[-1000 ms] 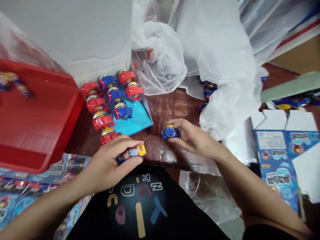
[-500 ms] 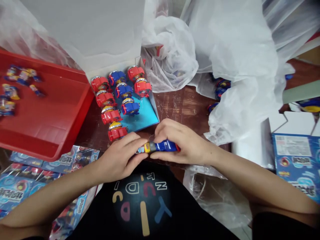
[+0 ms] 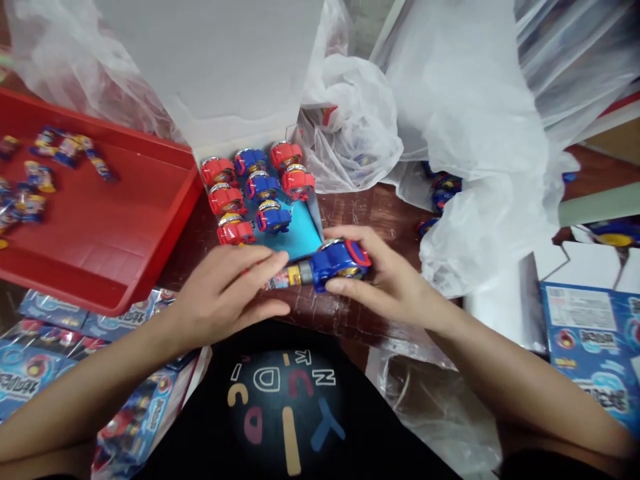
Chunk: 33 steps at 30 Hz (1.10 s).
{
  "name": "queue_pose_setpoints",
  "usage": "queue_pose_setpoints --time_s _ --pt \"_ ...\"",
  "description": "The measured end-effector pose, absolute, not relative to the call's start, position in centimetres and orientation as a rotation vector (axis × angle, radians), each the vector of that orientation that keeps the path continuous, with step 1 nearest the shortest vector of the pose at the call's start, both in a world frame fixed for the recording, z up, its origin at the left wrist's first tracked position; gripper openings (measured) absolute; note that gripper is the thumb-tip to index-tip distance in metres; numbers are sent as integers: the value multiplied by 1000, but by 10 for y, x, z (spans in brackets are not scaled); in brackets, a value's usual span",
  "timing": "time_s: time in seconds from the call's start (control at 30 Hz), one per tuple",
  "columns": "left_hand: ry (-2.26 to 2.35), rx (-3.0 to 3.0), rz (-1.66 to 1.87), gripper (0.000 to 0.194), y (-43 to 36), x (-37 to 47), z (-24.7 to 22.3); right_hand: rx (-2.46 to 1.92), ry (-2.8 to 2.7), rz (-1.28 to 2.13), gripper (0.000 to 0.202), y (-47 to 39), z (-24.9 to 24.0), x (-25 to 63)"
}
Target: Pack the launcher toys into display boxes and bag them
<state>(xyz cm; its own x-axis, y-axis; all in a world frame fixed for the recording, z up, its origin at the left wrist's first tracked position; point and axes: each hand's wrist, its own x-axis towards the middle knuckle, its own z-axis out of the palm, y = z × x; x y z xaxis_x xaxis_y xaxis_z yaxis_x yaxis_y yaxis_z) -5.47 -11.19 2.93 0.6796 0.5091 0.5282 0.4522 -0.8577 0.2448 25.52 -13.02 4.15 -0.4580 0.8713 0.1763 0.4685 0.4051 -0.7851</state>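
Note:
My right hand (image 3: 385, 277) is closed around a blue plastic toy (image 3: 335, 265) with a red end piece, held level just past the front edge of the open box. A small wrapped candy tube (image 3: 283, 277) with a yellow band sticks out of the toy's left end through a grey collar. My left hand (image 3: 230, 290) is beside the tube's far end, thumb and fingers apart, the forefinger reaching over it. In the box, red toys (image 3: 225, 200) and blue toys (image 3: 263, 185) stand in rows on a light-blue bottom (image 3: 300, 223).
On the left a red tray (image 3: 125, 220) holds several small wrapped candies (image 3: 67, 150). White plastic bags (image 3: 480, 133) fill the back right. Printed blue boxes (image 3: 590, 340) lie at the right, and film-wrapped packs (image 3: 40, 373) at the lower left.
The blue toy has turned in my right hand to show its side and moved slightly up and right. My left fingers have spread and drawn back from the tube. The view has shifted a little.

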Motion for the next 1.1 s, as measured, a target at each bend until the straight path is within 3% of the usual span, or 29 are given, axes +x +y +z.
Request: queue_pose_setpoints --time_s 0.07,0.13,0.27,0.37,0.47,0.6,0.73,0.93,1.1 --pt "916 2807 951 79 -105 -62 31 -1158 -2192 579 59 -128 44 261" --pt "1033 2836 867 73 -98 -66 25 -1205 -2362 361 54 -124 42 263" --pt "1087 2847 568 58 -87 -59 -1 -1182 -2764 128 49 -114 32 250" --pt "1068 2795 545 54 -84 -55 -14 -1080 -2985 4 44 -107 35 229" --pt "1042 2786 584 54 -82 -55 -17 -982 -3109 39 37 -97 46 210" --pt "1034 2771 667 56 -77 -59 -21 -912 -3132 184 49 -82 52 202" --pt "1005 2741 735 58 -71 -55 -26 -918 -3153 258 47 -74 50 203" --pt "1015 2643 716 57 -79 -60 -19 -1040 -3074 196 52 -60 39 208" --pt "1269 2535 1123 49 -73 -75 -10 -1020 -2906 66 41 -67 25 212"
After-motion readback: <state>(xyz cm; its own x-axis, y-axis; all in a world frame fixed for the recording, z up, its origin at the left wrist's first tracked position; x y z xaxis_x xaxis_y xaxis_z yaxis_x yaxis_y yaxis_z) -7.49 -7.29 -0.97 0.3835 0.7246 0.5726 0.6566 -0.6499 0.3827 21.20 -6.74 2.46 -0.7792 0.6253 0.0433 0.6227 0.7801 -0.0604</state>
